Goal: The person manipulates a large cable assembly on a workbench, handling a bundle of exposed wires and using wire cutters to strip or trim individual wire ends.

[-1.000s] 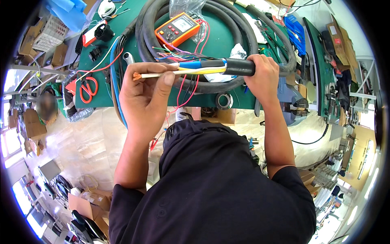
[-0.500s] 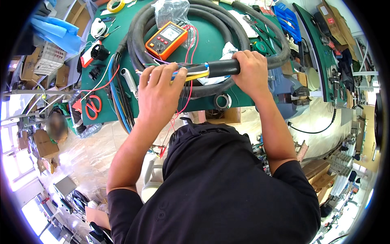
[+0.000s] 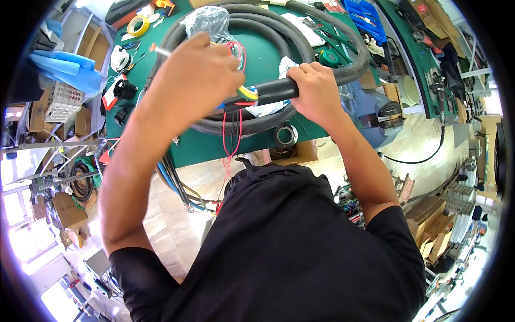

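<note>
My right hand (image 3: 316, 94) is wrapped around the thick black cable (image 3: 276, 90) near its stripped end. From that end come coloured inner wires (image 3: 247, 94), with a yellow-green one bending up toward my left hand (image 3: 190, 80). That hand is raised and blurred, its fingers curled over the wires; a pale thin tip pokes out past it on the far left side. The rest of the cable lies in a large coil (image 3: 289, 32) on the bench. Red test leads (image 3: 240, 131) hang over the bench's near edge. The orange meter is hidden behind my left hand.
On the green bench (image 3: 198, 153) are a clear plastic bag (image 3: 206, 22), yellow tape roll (image 3: 138, 25), grey ring (image 3: 285, 135), green tape measure (image 3: 328, 58) and blue bin (image 3: 365, 20). Dark and blue wires (image 3: 174, 180) droop off its near left edge.
My left hand has lifted and moved left and nearer, bending the wires upward, and now covers the meter. My right hand keeps its hold on the cable. The view has shifted slightly.
</note>
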Demonstrator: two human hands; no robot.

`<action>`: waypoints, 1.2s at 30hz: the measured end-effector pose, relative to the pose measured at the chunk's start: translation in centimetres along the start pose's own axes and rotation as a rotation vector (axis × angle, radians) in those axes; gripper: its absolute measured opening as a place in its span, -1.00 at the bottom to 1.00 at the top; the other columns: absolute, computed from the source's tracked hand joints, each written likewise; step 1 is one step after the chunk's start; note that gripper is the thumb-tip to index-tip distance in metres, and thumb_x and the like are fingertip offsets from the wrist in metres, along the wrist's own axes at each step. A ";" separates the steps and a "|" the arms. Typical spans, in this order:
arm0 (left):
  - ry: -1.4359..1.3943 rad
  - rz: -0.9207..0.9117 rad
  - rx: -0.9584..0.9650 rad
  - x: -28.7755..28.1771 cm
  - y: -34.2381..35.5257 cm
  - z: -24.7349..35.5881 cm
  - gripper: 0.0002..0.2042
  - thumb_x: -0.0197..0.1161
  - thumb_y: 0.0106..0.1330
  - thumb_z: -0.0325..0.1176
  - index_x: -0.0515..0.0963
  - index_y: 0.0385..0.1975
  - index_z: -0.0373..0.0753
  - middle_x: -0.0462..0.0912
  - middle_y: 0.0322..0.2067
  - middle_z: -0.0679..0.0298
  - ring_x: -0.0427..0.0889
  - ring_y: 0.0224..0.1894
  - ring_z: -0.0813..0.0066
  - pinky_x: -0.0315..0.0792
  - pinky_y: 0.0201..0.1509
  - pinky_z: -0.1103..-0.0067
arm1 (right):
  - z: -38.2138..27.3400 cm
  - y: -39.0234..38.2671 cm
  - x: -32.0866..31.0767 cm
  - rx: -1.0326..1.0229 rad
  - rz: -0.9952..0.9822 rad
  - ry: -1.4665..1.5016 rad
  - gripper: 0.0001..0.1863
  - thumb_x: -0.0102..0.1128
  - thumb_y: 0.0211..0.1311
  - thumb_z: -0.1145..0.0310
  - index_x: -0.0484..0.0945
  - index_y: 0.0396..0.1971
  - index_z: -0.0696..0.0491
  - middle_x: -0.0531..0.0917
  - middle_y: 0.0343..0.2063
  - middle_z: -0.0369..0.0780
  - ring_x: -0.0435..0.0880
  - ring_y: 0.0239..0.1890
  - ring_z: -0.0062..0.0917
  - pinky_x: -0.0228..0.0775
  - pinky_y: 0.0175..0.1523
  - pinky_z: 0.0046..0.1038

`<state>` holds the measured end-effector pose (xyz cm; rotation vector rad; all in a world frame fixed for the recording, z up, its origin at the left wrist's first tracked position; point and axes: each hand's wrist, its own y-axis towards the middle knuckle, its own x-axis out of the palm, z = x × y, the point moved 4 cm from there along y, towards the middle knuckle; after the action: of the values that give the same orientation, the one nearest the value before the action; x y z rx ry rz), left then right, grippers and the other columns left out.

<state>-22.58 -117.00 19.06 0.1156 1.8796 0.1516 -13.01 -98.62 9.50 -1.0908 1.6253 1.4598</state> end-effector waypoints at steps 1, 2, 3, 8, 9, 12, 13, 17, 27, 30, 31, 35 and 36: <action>-0.006 0.002 0.055 0.4 0.8 -1.0 -0.88 0.29 0.07 -0.33 0.56 -0.39 -0.07 0.57 -0.46 0.42 0.57 -0.25 0.50 0.37 -0.04 0.48 | 0.2 0.1 -0.1 -0.001 -0.001 -0.010 -0.69 0.36 -0.20 0.47 0.58 -0.33 -0.03 0.59 -0.42 -0.30 0.57 -0.23 -0.34 0.33 -0.05 -0.27; 0.000 0.025 0.097 0.9 1.3 -1.9 -0.88 0.30 0.07 -0.33 0.55 -0.39 -0.06 0.56 -0.46 0.43 0.57 -0.25 0.49 0.38 -0.05 0.48 | 0.2 0.2 -0.1 -0.002 0.000 -0.010 -0.69 0.36 -0.20 0.47 0.58 -0.33 -0.03 0.59 -0.41 -0.30 0.57 -0.23 -0.34 0.33 -0.05 -0.27; 0.004 0.044 0.136 1.6 1.5 -2.6 -0.88 0.30 0.07 -0.34 0.55 -0.39 -0.05 0.56 -0.46 0.43 0.57 -0.25 0.49 0.39 -0.05 0.49 | 0.0 0.2 0.0 -0.006 -0.002 -0.006 -0.70 0.36 -0.20 0.47 0.58 -0.34 -0.03 0.60 -0.41 -0.30 0.58 -0.23 -0.34 0.34 -0.06 -0.27; -0.035 -0.003 0.202 7.6 0.8 -3.8 -0.86 0.30 0.14 -0.22 0.52 -0.37 -0.04 0.60 -0.42 0.42 0.62 -0.21 0.47 0.43 0.00 0.50 | 0.1 -0.2 1.6 -0.035 0.013 0.015 -0.70 0.39 -0.27 0.49 0.57 -0.40 -0.01 0.61 -0.47 -0.29 0.61 -0.23 -0.35 0.37 -0.07 -0.28; -0.022 0.056 0.237 8.2 0.9 -3.7 -0.88 0.28 0.12 -0.27 0.50 -0.38 -0.05 0.57 -0.43 0.42 0.61 -0.21 0.47 0.44 0.01 0.51 | 0.0 -0.5 1.8 -0.034 0.014 0.011 -0.71 0.37 -0.27 0.50 0.58 -0.41 -0.01 0.61 -0.48 -0.29 0.62 -0.24 -0.36 0.37 -0.08 -0.28; 0.066 0.069 0.325 8.6 2.6 -2.8 -0.89 0.22 0.10 -0.38 0.45 -0.40 -0.11 0.55 -0.35 0.39 0.59 -0.08 0.46 0.43 0.18 0.51 | 0.1 -0.7 1.6 -0.048 -0.013 0.012 -0.71 0.35 -0.27 0.51 0.58 -0.41 -0.02 0.61 -0.48 -0.29 0.62 -0.24 -0.36 0.36 -0.10 -0.30; 0.069 0.099 0.352 8.5 3.5 -2.4 -0.89 0.22 0.11 -0.38 0.45 -0.39 -0.11 0.56 -0.31 0.39 0.59 -0.03 0.45 0.42 0.22 0.50 | 0.2 -0.9 1.5 -0.050 -0.018 0.014 -0.71 0.35 -0.27 0.51 0.58 -0.41 -0.02 0.61 -0.48 -0.30 0.62 -0.24 -0.36 0.36 -0.10 -0.30; 0.012 0.125 0.305 9.1 4.0 -2.2 -0.84 0.22 0.14 -0.39 0.50 -0.27 -0.12 0.60 -0.09 0.36 0.53 0.14 0.41 0.35 0.35 0.43 | 0.4 -0.6 1.2 -0.055 -0.014 0.031 -0.70 0.35 -0.29 0.51 0.58 -0.41 -0.02 0.60 -0.48 -0.30 0.61 -0.24 -0.37 0.36 -0.11 -0.30; 0.005 0.825 -1.034 4.0 -12.9 -1.2 -0.63 0.36 0.28 -0.33 0.50 0.00 -0.39 0.56 0.00 0.03 0.56 -0.01 0.25 0.42 0.08 0.38 | 0.6 0.4 0.8 -0.002 -0.029 0.002 -0.72 0.38 -0.24 0.45 0.59 -0.39 -0.04 0.61 -0.45 -0.31 0.60 -0.26 -0.35 0.39 -0.11 -0.31; -0.604 1.263 -1.530 8.3 -19.8 4.2 -0.83 0.20 0.41 -0.37 0.48 -0.14 -0.33 0.57 -0.37 0.19 0.56 -0.29 0.47 0.47 -0.17 0.52 | 0.5 1.3 0.2 0.025 -0.037 -0.003 -0.69 0.39 -0.24 0.45 0.59 -0.36 -0.04 0.62 -0.42 -0.29 0.59 -0.26 -0.32 0.41 -0.10 -0.30; -0.895 1.252 -1.654 9.0 -17.7 5.9 -0.85 0.11 0.46 -0.38 0.48 -0.16 -0.34 0.58 -0.39 0.22 0.57 -0.36 0.52 0.49 -0.22 0.54 | 0.4 1.4 0.2 0.030 -0.034 -0.003 -0.70 0.39 -0.23 0.44 0.59 -0.37 -0.04 0.62 -0.43 -0.29 0.60 -0.26 -0.33 0.41 -0.12 -0.30; -1.888 1.207 -1.406 10.9 -10.4 7.4 -0.64 0.23 0.40 -0.30 0.41 0.08 -0.36 0.59 -0.07 0.21 0.57 -0.03 0.46 0.45 0.03 0.54 | 0.5 2.1 -0.5 0.039 -0.049 -0.013 -0.72 0.41 -0.21 0.42 0.59 -0.38 -0.03 0.62 -0.44 -0.28 0.60 -0.27 -0.30 0.43 -0.15 -0.27; -1.993 1.221 -1.309 10.9 -9.6 6.7 -0.65 0.21 0.41 -0.30 0.40 0.08 -0.34 0.59 -0.07 0.21 0.57 -0.03 0.46 0.46 0.05 0.53 | 0.4 2.2 -0.7 0.041 -0.051 -0.001 -0.72 0.41 -0.21 0.42 0.59 -0.37 -0.03 0.62 -0.44 -0.28 0.60 -0.26 -0.30 0.43 -0.14 -0.26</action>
<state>-19.62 -124.49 5.22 0.3045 -0.6479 1.3799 -14.73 -98.12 10.95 -1.1002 1.6078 1.3886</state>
